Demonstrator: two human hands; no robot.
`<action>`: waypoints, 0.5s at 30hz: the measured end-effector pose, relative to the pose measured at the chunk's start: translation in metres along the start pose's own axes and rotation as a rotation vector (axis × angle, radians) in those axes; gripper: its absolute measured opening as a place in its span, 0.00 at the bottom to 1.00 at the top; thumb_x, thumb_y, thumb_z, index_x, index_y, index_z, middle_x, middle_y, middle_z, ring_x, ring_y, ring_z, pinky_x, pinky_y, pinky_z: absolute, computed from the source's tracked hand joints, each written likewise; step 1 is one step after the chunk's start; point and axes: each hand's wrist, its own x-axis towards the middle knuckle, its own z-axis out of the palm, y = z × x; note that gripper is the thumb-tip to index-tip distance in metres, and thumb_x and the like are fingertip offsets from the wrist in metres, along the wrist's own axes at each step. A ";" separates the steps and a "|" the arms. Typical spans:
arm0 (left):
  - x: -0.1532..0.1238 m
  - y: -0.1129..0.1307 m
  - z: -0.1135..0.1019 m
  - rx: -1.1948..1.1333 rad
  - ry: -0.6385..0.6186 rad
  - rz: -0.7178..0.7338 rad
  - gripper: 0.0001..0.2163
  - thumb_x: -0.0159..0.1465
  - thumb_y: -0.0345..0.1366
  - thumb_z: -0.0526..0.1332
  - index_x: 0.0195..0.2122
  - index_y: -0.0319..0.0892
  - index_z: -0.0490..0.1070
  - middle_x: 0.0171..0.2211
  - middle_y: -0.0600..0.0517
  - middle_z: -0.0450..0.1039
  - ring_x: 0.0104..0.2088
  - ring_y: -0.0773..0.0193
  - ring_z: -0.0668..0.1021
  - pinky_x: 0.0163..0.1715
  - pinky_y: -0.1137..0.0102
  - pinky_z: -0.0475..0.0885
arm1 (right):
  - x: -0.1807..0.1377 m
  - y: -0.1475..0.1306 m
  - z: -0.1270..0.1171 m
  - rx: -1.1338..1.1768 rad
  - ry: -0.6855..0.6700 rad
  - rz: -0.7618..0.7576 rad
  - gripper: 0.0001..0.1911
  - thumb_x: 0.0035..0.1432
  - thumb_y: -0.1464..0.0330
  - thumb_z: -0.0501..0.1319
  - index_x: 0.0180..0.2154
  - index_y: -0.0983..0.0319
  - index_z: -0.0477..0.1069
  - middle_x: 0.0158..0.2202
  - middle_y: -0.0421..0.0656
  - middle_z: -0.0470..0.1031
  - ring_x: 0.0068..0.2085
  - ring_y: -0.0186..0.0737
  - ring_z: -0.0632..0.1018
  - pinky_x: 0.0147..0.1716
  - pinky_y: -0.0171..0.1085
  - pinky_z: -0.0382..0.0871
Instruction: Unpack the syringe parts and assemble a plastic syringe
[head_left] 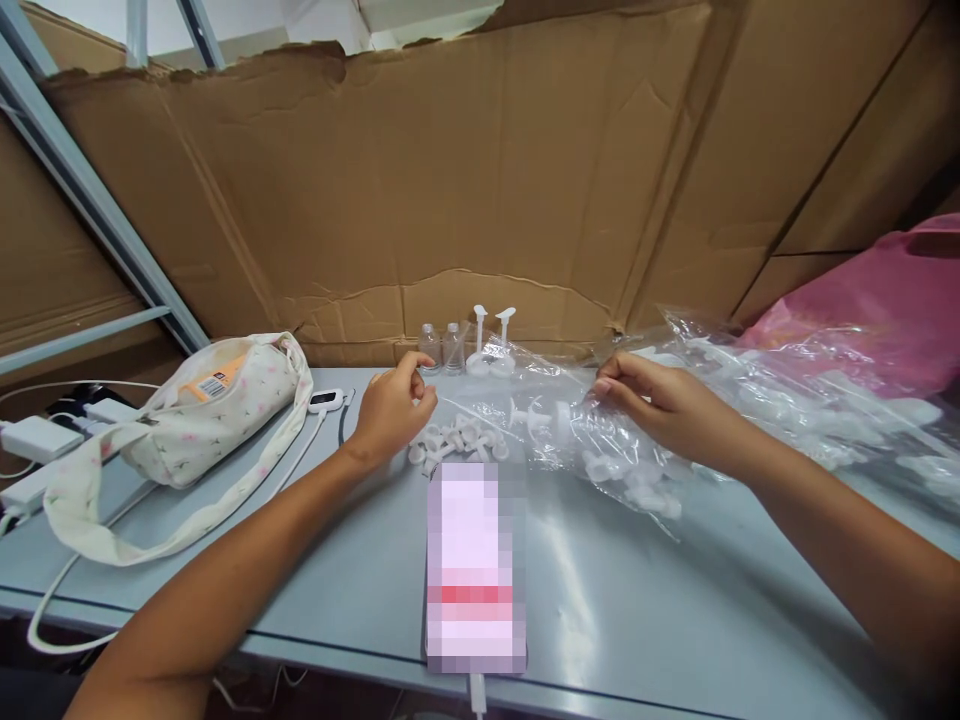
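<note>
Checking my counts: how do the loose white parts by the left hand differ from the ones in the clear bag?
The loose white parts lie bare on the table, tightly clustered. The bagged parts sit inside the clear bag, which the right hand pinches, and are spread apart. Both are small white plastic pieces.

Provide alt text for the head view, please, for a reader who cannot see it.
At a grey table, the right hand pinches a part-filled clear plastic bag while the left hand sits beside a loose pile of white plastic parts. A phone lies in front, a floral cloth bag at left, cardboard behind.
</note>
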 end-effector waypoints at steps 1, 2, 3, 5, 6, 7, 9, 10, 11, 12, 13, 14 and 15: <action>-0.001 0.002 -0.001 0.051 0.040 0.057 0.10 0.59 0.31 0.57 0.43 0.42 0.66 0.26 0.56 0.67 0.28 0.65 0.71 0.32 0.69 0.63 | -0.001 -0.001 0.001 0.000 -0.010 -0.003 0.16 0.64 0.56 0.49 0.30 0.58 0.63 0.28 0.43 0.74 0.30 0.40 0.73 0.28 0.37 0.63; -0.003 0.006 -0.002 0.081 0.086 0.133 0.09 0.59 0.31 0.57 0.42 0.42 0.68 0.27 0.55 0.67 0.30 0.64 0.71 0.34 0.68 0.64 | -0.002 -0.001 0.002 -0.001 -0.022 -0.003 0.15 0.64 0.57 0.49 0.31 0.58 0.64 0.29 0.44 0.74 0.30 0.41 0.74 0.29 0.37 0.64; -0.005 0.011 -0.004 0.074 0.122 0.205 0.08 0.60 0.31 0.56 0.41 0.41 0.68 0.28 0.53 0.68 0.32 0.63 0.71 0.36 0.66 0.64 | -0.003 -0.002 0.003 -0.006 -0.034 -0.001 0.15 0.64 0.57 0.49 0.31 0.58 0.64 0.29 0.44 0.75 0.30 0.41 0.74 0.29 0.37 0.64; -0.009 0.023 -0.008 -0.065 0.117 0.269 0.08 0.61 0.31 0.55 0.41 0.41 0.69 0.32 0.51 0.70 0.34 0.63 0.72 0.39 0.66 0.66 | -0.006 -0.004 0.005 -0.024 -0.051 -0.001 0.14 0.65 0.58 0.49 0.31 0.58 0.64 0.29 0.43 0.75 0.30 0.41 0.74 0.28 0.37 0.64; -0.010 0.027 -0.010 -0.181 0.070 0.222 0.09 0.62 0.31 0.55 0.43 0.41 0.69 0.35 0.50 0.71 0.36 0.64 0.73 0.39 0.67 0.67 | -0.007 -0.005 0.006 -0.035 -0.057 -0.005 0.14 0.65 0.58 0.48 0.31 0.58 0.63 0.29 0.43 0.75 0.29 0.40 0.74 0.27 0.37 0.63; -0.011 0.031 -0.012 -0.309 -0.001 0.137 0.11 0.62 0.31 0.55 0.46 0.42 0.67 0.39 0.49 0.72 0.38 0.64 0.74 0.39 0.68 0.68 | -0.009 -0.006 0.007 -0.043 -0.063 -0.010 0.14 0.65 0.58 0.48 0.32 0.58 0.63 0.29 0.43 0.75 0.29 0.40 0.74 0.27 0.37 0.63; -0.009 0.032 -0.014 -0.563 -0.160 -0.096 0.14 0.62 0.31 0.56 0.49 0.41 0.65 0.44 0.47 0.71 0.41 0.64 0.75 0.41 0.68 0.70 | -0.012 -0.007 0.008 -0.051 -0.075 -0.021 0.14 0.65 0.58 0.48 0.32 0.58 0.63 0.29 0.43 0.75 0.28 0.40 0.74 0.27 0.36 0.63; -0.007 0.030 -0.016 -0.679 -0.258 -0.209 0.14 0.62 0.31 0.56 0.49 0.41 0.66 0.45 0.46 0.71 0.42 0.64 0.75 0.42 0.68 0.70 | -0.013 -0.008 0.009 -0.051 -0.081 -0.028 0.14 0.66 0.57 0.48 0.32 0.58 0.63 0.29 0.43 0.75 0.28 0.40 0.75 0.27 0.36 0.63; -0.005 0.027 -0.017 -0.782 -0.372 -0.304 0.13 0.61 0.31 0.57 0.48 0.40 0.66 0.45 0.45 0.72 0.43 0.64 0.76 0.43 0.67 0.70 | -0.014 -0.008 0.009 -0.050 -0.087 -0.039 0.14 0.66 0.57 0.48 0.32 0.58 0.63 0.29 0.43 0.75 0.28 0.40 0.75 0.26 0.36 0.63; -0.004 0.023 -0.019 -0.871 -0.504 -0.374 0.12 0.61 0.32 0.58 0.47 0.39 0.68 0.45 0.45 0.73 0.43 0.64 0.76 0.45 0.67 0.69 | -0.015 -0.008 0.010 -0.048 -0.095 -0.054 0.14 0.66 0.57 0.48 0.33 0.58 0.63 0.28 0.43 0.75 0.28 0.40 0.75 0.26 0.36 0.64; -0.002 0.019 -0.020 -0.941 -0.647 -0.415 0.12 0.61 0.33 0.59 0.46 0.39 0.69 0.45 0.45 0.74 0.44 0.64 0.76 0.46 0.67 0.69 | -0.016 -0.009 0.011 -0.043 -0.106 -0.071 0.14 0.65 0.57 0.49 0.33 0.58 0.63 0.28 0.42 0.75 0.28 0.40 0.75 0.26 0.36 0.64; -0.001 0.015 -0.022 -0.991 -0.786 -0.431 0.12 0.61 0.35 0.60 0.46 0.39 0.71 0.45 0.45 0.74 0.45 0.63 0.76 0.46 0.67 0.69 | -0.016 -0.009 0.011 -0.038 -0.119 -0.090 0.14 0.65 0.57 0.49 0.33 0.58 0.64 0.27 0.42 0.75 0.28 0.40 0.75 0.26 0.36 0.64; -0.001 0.013 -0.024 -1.024 -0.902 -0.427 0.13 0.61 0.37 0.61 0.46 0.40 0.72 0.46 0.45 0.75 0.46 0.62 0.76 0.46 0.67 0.68 | -0.017 -0.010 0.011 -0.031 -0.135 -0.108 0.14 0.65 0.57 0.50 0.33 0.58 0.64 0.27 0.42 0.75 0.28 0.40 0.75 0.26 0.36 0.64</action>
